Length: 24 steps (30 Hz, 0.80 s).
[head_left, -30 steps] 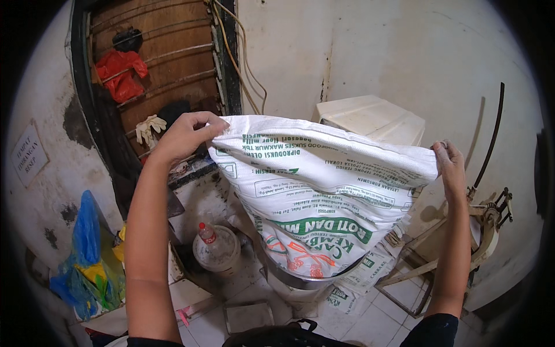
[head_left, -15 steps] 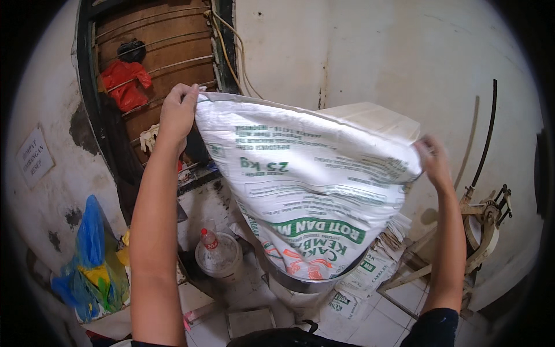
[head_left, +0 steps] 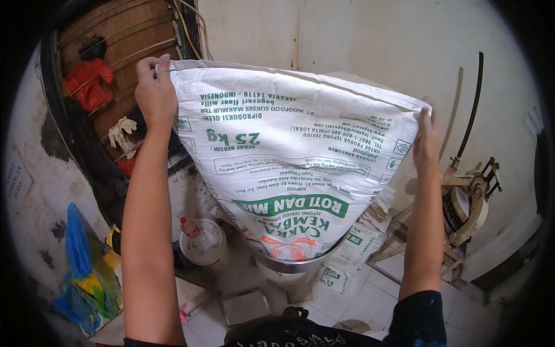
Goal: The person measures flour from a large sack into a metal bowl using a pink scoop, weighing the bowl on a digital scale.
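A large white woven flour sack (head_left: 295, 144) with green and orange print hangs upside down in front of me, its broad side pulled flat and taut. My left hand (head_left: 155, 89) grips the upper left corner, fingers closed on the edge. At the upper right corner my right hand (head_left: 426, 136) is closed on the other end of that edge. The sack narrows downward into a round container with a metal rim (head_left: 289, 267). What lies inside the container is hidden behind the sack.
Left of the container stands a white bucket (head_left: 203, 246) with a red-capped bottle (head_left: 189, 227). Flattened flour sacks (head_left: 352, 248) lie on the tiles to the right, near a metal-framed machine (head_left: 468, 211). Coloured plastic bags (head_left: 81, 248) hang at the left; a flat tray (head_left: 245, 307) sits below.
The sack's top edge has been raised and its folds pulled out flatter, so the print shows squarely. Both hands still hold its corners. The whole view has shifted slightly.
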Available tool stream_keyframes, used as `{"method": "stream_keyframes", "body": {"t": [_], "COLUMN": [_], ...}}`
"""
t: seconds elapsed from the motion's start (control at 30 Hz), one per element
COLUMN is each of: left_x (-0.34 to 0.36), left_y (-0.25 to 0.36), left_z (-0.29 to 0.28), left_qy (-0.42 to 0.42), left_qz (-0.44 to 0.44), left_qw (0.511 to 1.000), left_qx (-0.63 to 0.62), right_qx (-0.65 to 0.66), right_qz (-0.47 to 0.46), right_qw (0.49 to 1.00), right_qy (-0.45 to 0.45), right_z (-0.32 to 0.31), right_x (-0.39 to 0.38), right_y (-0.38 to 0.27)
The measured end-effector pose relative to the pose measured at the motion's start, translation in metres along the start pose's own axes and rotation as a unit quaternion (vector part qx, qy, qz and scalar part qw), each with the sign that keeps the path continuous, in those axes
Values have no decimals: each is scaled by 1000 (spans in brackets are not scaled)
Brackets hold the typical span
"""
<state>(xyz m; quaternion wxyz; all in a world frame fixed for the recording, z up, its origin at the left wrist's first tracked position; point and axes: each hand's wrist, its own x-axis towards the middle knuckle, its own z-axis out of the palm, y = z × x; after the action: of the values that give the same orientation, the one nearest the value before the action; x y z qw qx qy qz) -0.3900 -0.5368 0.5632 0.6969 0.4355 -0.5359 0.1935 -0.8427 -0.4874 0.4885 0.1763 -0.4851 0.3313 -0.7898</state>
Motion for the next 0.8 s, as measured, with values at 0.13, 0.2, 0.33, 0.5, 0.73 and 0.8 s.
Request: {"method": "stream_keyframes", "body": {"t": [0.13,0.2,0.33,0.5,0.73,0.8], "left_x": [-45,-33,-27,-27,-161,-219], "left_y": [-39,-28,-37,-34,-112,-123], "left_z": [10,14,29,40,-4,-10], "left_qy": [-159,-88,-116,-86,-275,-327], "left_qz": [-178,-162,-130,-86,-315,-348], "left_qw": [955,953,970,977,870,846], "left_qx": [-177,-241,-167,-176,-260,-238], "right_qx": [-251,-333,-262,-163,39,-15], "right_qz": [146,168,112,50,201,250], "right_qw": [956,924,958,983,978,968], "right_qy": [-38,78,-26,72,-24,1], "right_z": [-14,-16,-7,4,-54,-45], "right_x": [-42,-42,-28,-23,-112,-134], "right_y": [39,64,41,38,118,126]}}
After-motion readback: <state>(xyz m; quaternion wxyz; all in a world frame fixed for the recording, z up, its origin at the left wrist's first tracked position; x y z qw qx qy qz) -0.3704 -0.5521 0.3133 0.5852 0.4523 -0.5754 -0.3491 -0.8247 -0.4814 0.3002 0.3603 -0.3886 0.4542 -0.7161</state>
